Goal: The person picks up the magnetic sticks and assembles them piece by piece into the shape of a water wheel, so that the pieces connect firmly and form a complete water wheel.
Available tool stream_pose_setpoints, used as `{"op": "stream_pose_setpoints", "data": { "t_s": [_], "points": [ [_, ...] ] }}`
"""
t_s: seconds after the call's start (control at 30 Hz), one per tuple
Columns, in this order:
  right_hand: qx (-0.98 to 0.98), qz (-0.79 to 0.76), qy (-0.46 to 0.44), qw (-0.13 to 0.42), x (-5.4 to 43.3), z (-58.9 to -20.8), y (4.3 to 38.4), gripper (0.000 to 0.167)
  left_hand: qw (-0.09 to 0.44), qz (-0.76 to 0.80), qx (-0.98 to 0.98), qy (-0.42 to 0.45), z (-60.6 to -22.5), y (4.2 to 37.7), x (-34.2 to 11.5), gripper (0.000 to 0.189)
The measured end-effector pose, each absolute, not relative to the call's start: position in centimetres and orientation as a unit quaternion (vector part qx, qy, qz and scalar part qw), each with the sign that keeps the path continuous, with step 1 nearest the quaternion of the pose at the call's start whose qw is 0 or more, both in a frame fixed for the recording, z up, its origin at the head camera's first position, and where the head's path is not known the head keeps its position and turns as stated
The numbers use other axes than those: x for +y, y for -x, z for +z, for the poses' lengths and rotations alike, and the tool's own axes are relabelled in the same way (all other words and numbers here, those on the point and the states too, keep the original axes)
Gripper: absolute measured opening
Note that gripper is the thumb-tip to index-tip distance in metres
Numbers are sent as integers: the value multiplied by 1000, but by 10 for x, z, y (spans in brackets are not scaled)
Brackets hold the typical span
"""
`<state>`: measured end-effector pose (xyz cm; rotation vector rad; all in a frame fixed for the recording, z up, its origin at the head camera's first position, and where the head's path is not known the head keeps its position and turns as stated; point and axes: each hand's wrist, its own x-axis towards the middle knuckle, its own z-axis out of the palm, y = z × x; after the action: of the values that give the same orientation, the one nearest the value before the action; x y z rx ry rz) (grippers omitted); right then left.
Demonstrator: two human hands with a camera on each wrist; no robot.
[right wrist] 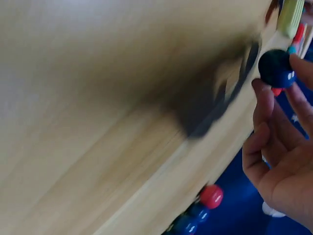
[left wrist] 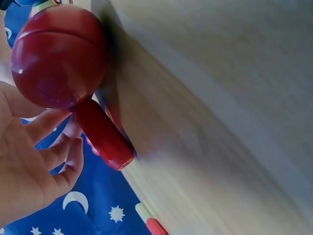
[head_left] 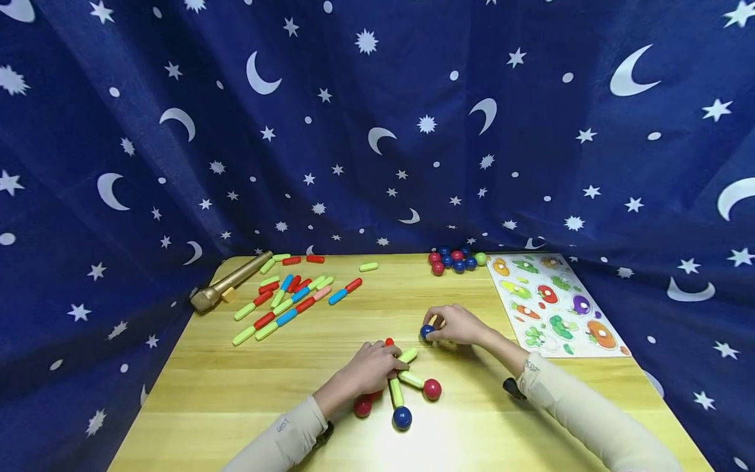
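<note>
My right hand point(head_left: 457, 324) pinches a dark blue ball point(right wrist: 276, 68) between thumb and fingertips, close to the tabletop. To its left, my left hand point(head_left: 368, 370) holds the middle of a star-like group of toy rods, its fingers partly hiding where they meet. Light green rods point(head_left: 396, 392) point outward from there, one tipped by a blue ball point(head_left: 402, 418) and another by a red ball point(head_left: 432, 389). Beneath the left wrist is another red ball point(head_left: 362, 406); the left wrist view shows it large, with a red rod point(left wrist: 102, 134) beside it.
Several loose and joined coloured rods point(head_left: 287, 317) lie at the back left, near a gold microphone point(head_left: 232, 282). A cluster of balls point(head_left: 459, 266) sits at the back edge. On the right lies a vegetable picture board point(head_left: 554, 305). A starry blue curtain point(head_left: 377, 131) hangs behind the table point(head_left: 194, 400).
</note>
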<state>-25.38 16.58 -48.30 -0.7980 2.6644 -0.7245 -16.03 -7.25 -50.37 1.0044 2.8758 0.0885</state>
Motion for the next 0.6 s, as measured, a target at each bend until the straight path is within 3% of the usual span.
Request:
{"op": "stream_pose_setpoints", "data": {
  "t_s": [0.37, 0.6],
  "points": [
    [877, -280, 327, 213, 156, -486, 243, 21, 48, 46, 938, -341, -505, 160, -76, 34],
    [832, -283, 292, 377, 159, -476, 263, 17, 18, 103, 949, -297, -505, 162, -86, 31]
  ]
}}
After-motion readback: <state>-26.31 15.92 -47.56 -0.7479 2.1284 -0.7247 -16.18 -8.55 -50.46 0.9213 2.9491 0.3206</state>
